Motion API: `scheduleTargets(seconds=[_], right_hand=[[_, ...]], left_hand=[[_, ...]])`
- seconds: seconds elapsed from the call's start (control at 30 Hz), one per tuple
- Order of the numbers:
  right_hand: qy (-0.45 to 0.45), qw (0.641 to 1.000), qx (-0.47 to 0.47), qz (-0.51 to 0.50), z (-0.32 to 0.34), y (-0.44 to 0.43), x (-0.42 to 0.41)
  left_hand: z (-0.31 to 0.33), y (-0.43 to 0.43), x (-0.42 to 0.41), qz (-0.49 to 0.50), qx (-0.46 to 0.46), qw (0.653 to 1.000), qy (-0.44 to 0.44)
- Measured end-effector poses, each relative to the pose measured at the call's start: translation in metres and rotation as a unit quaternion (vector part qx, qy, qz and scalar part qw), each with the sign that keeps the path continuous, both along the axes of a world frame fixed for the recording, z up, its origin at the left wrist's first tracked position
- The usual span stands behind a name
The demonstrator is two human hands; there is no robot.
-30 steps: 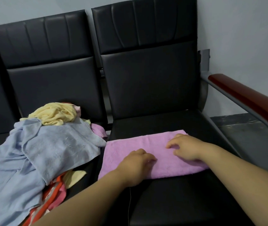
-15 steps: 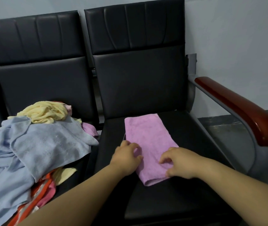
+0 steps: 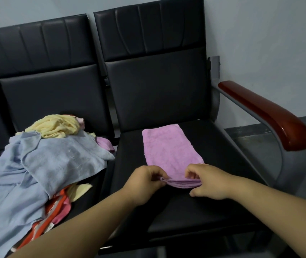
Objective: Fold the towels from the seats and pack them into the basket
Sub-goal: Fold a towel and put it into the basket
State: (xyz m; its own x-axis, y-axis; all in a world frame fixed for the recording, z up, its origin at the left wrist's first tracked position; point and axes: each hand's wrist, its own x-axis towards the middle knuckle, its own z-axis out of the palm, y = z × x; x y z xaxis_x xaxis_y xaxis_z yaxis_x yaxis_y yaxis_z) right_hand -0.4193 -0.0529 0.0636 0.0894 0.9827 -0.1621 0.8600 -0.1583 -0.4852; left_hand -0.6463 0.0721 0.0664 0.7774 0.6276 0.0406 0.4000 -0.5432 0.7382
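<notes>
A pink towel (image 3: pixel 169 148), folded into a long strip, lies lengthwise on the right black seat (image 3: pixel 213 211). My left hand (image 3: pixel 144 183) pinches its near left corner. My right hand (image 3: pixel 208 180) pinches its near right corner, and the near edge is lifted slightly off the cushion. On the left seat sits a heap of unfolded towels: a large light blue one (image 3: pixel 42 170) on top, a yellow one (image 3: pixel 57 125) behind it, and red-orange and pink ones (image 3: pixel 55 211) underneath. No basket is in view.
A red-brown armrest (image 3: pixel 267 112) on a grey metal frame runs along the right side of the right seat. Black backrests (image 3: pixel 157 71) rise behind both seats against a pale wall. Grey floor (image 3: pixel 271 138) shows at the right.
The pink towel lay crosswise under both flat hands; it was turned lengthwise. Both hands now pinch its near end and lift that edge.
</notes>
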Motion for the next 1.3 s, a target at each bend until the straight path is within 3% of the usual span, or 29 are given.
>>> scheduleTargets(seconds=[0.17, 0.53, 0.6, 0.7, 0.77, 0.83, 1.3], right_hand=[[-0.034, 0.995, 0.085, -0.048, -0.004, -0.002, -0.006], [0.091, 0.963, 0.214, -0.133, 0.048, 0.009, -0.001], [0.11, 0.964, 0.199, -0.137, 0.054, 0.01, 0.0], [0.199, 0.971, 0.068, -0.113, 0.063, 0.006, 0.003], [0.296, 0.951, -0.032, -0.088, 0.067, 0.0, 0.003], [0.333, 0.937, -0.066, -0.081, 0.07, -0.002, 0.003], [0.308, 0.914, 0.132, -0.228, 0.046, 0.064, -0.004]], left_hand=[[0.011, 0.008, -0.007, 0.078, -0.001, 0.996, -0.039], [0.047, 0.029, -0.035, 0.144, -0.03, 0.982, -0.121], [0.053, 0.03, -0.041, 0.109, -0.065, 0.986, -0.105], [0.062, 0.027, -0.054, 0.021, -0.174, 0.982, -0.069], [0.066, 0.024, -0.062, -0.018, -0.238, 0.97, -0.045], [0.069, 0.022, -0.065, -0.031, -0.267, 0.962, -0.041], [0.032, 0.067, -0.035, 0.175, -0.209, 0.946, -0.173]])
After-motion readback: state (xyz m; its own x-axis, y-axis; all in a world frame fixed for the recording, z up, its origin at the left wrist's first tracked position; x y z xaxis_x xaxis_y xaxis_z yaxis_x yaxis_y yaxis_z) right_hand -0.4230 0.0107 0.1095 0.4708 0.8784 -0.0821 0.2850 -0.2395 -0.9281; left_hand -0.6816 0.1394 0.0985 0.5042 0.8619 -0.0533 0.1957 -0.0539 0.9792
